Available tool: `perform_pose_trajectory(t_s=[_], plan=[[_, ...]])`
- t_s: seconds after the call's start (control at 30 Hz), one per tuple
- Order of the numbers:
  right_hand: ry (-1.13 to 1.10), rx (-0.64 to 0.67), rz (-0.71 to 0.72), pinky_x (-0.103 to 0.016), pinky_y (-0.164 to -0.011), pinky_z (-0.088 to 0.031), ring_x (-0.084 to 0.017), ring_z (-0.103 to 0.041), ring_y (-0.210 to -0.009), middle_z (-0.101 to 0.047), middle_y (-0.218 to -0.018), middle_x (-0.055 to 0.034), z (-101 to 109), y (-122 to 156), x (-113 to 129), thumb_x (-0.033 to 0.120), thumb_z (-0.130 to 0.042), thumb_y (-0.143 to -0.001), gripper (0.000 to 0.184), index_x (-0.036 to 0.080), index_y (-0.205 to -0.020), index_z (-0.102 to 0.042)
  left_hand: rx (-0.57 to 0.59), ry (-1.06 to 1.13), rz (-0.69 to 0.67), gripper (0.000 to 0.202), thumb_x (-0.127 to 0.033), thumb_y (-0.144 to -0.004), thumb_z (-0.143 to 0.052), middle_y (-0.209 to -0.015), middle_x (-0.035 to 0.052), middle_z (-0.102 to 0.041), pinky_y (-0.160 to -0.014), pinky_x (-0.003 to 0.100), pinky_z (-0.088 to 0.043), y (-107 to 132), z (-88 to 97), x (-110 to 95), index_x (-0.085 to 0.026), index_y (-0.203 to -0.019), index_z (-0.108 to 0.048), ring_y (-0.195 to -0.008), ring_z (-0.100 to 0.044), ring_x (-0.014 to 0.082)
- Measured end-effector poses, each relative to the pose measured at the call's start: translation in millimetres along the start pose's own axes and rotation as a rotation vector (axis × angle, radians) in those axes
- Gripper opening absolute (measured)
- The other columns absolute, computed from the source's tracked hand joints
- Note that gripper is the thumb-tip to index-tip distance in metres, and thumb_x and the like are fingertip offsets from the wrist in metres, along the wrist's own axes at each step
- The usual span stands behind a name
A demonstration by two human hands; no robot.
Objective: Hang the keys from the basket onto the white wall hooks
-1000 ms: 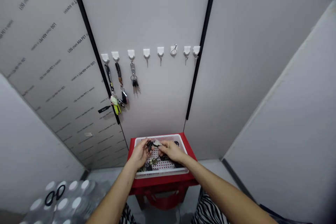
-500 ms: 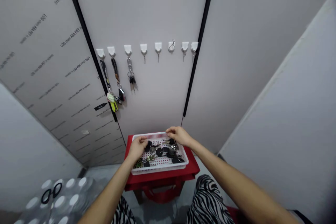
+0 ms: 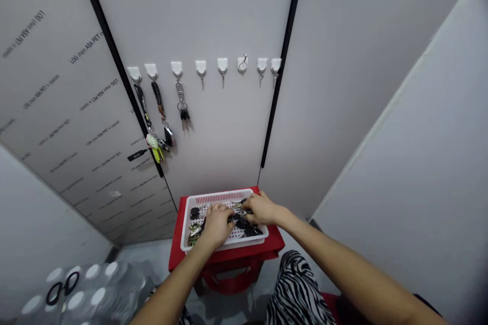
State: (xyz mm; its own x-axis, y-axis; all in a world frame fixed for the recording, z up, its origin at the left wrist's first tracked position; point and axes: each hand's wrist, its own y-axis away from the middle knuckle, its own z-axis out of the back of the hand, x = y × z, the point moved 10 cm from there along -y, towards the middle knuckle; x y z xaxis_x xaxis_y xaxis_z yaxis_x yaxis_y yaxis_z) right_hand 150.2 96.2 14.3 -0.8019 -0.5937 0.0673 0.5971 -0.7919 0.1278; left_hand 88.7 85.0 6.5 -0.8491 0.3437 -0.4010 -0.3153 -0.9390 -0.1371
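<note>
My knees in zebra-print trousers [image 3: 297, 294] are nearest. To their left is a shrink-wrapped pack of white-capped bottles [image 3: 95, 289] with a black looped thing [image 3: 61, 287] lying on top; I cannot make out what it is.

Past my knees stands a red stool [image 3: 176, 250] with a white perforated plastic basket [image 3: 224, 196] on top. Both my hands are down in it. My left hand [image 3: 216, 223] lies palm-down over the middle of the basket with its fingers curled onto the keys, and I cannot tell whether it has hold of one. My right hand [image 3: 263, 209] reaches in from the right, fingers bent onto a bunch of black-headed keys [image 3: 241, 219] between the two hands. Whether they have closed on it is hidden.

The basket also holds a green keychain [image 3: 194, 228] at its left end, a black fob [image 3: 194, 211] just beyond that, and more dark keys under my right hand.

On the grey wall panel beyond is a row of eight white adhesive hooks [image 3: 200, 66]. The three on the left are loaded:
- The first carries a black lanyard with a green-yellow charm [image 3: 154, 141].
- The second carries a brown strap with a black fob [image 3: 168, 134].
- The third carries a ring of small dark keys [image 3: 184, 111].

The other five hang bare. I judge the work under halfway, with three sets on the wall and several left in the basket.
</note>
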Motion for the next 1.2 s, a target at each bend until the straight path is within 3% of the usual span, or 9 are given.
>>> perform_pose_trajectory(t_s=[0.17, 0.27, 0.47, 0.67, 0.8, 0.97, 1.1, 1.2], plan=[[0.168, -0.027, -0.020, -0.037, -0.071, -0.024, -0.022, -0.046, -0.080, -0.059, -0.073, -0.0118, -1.8, -10.2, 3.5, 0.011, -0.043, -0.060, 0.017, 0.014, -0.067, -0.059, 0.034, 0.003, 0.047, 0.024, -0.019, -0.059, -0.048, -0.089, 0.0020, -0.055, -0.080, 0.031, -0.023, 0.1, -5.1, 6.2, -0.023, -0.082, -0.055, -0.089, -0.040, 0.0181], [0.084, -0.051, -0.070, -0.033, -0.069, -0.027, -0.020, -0.048, -0.076, -0.059, -0.069, -0.0096, 0.2, -13.4, -3.6, 0.013, -0.044, -0.059, 0.015, 0.015, -0.064, -0.058, 0.003, 0.035, 0.071, 0.024, -0.019, -0.059, -0.047, -0.088, 0.0016, -0.056, -0.078, 0.030, -0.025, 1.6, 1.0, 13.1, -0.023, -0.082, -0.055, -0.088, -0.041, 0.0172], [-0.460, -0.274, -0.170, -0.023, -0.057, -0.033, -0.011, -0.049, -0.058, -0.058, -0.066, -0.0041, 23.7, -11.3, -27.3, 0.018, -0.042, -0.062, 0.029, 0.014, -0.088, -0.053, -0.101, 0.183, 0.110, 0.024, -0.020, -0.060, -0.047, -0.085, 0.0033, -0.057, -0.078, 0.030, -0.029, 1.7, 16.1, 21.1, -0.020, -0.082, -0.056, -0.086, -0.045, 0.0172], [-1.200, -0.327, -0.109, -0.019, -0.048, -0.033, -0.006, -0.042, -0.048, -0.055, -0.063, -0.0005, 25.4, -20.2, -12.9, 0.025, -0.044, -0.063, 0.025, 0.011, -0.081, -0.055, -0.279, 0.781, 0.153, 0.028, -0.025, -0.067, -0.038, -0.088, 0.0051, -0.057, -0.073, 0.026, -0.036, -12.1, 41.7, 18.3, -0.013, -0.089, -0.052, -0.079, -0.050, 0.0134], [-1.359, -0.357, -0.037, -0.020, -0.049, -0.034, -0.005, -0.042, -0.048, -0.054, -0.059, 0.0011, 42.1, -28.0, 4.3, 0.027, -0.051, -0.057, 0.021, 0.013, -0.073, -0.056, -0.406, 0.880, 0.246, 0.020, -0.023, -0.064, -0.041, -0.070, 0.0036, -0.059, -0.063, 0.023, -0.039, -20.3, 67.9, 33.1, -0.011, -0.072, -0.054, -0.065, -0.051, 0.0119], [-1.350, -0.526, -0.018, -0.022, -0.056, -0.036, -0.008, -0.046, -0.054, -0.053, -0.057, 0.0014, 80.0, -38.3, 10.7, 0.022, -0.055, -0.051, 0.015, 0.013, -0.063, -0.052, -0.501, 0.739, 0.254, 0.009, -0.014, -0.058, -0.042, -0.052, -0.0020, -0.051, -0.049, 0.018, -0.036, -30.0, 118.0, 33.7, -0.013, -0.061, -0.050, -0.050, -0.046, 0.0079], [-1.292, -0.678, 0.018, -0.021, -0.054, -0.036, -0.008, -0.044, -0.052, -0.052, -0.054, 0.0017, 123.5, -47.4, 13.0, 0.022, -0.051, -0.054, 0.010, 0.014, -0.059, -0.051, -0.595, 0.655, 0.233, 0.008, -0.010, -0.055, -0.042, -0.048, -0.0042, -0.046, -0.044, 0.017, -0.034, -37.1, 170.2, 24.0, -0.014, -0.059, -0.048, -0.045, -0.043, 0.0064], [-1.298, -0.776, 0.013, -0.021, -0.050, -0.035, -0.007, -0.042, -0.049, -0.051, -0.053, 0.0018, 164.2, -55.1, 7.1, 0.023, -0.048, -0.055, 0.013, 0.013, -0.061, -0.053, -0.674, 0.690, 0.148, 0.009, -0.012, -0.056, -0.045, -0.056, -0.0020, -0.050, -0.051, 0.018, -0.037, -43.3, 206.2, 16.7, -0.013, -0.064, -0.048, -0.052, -0.046, 0.0072]])
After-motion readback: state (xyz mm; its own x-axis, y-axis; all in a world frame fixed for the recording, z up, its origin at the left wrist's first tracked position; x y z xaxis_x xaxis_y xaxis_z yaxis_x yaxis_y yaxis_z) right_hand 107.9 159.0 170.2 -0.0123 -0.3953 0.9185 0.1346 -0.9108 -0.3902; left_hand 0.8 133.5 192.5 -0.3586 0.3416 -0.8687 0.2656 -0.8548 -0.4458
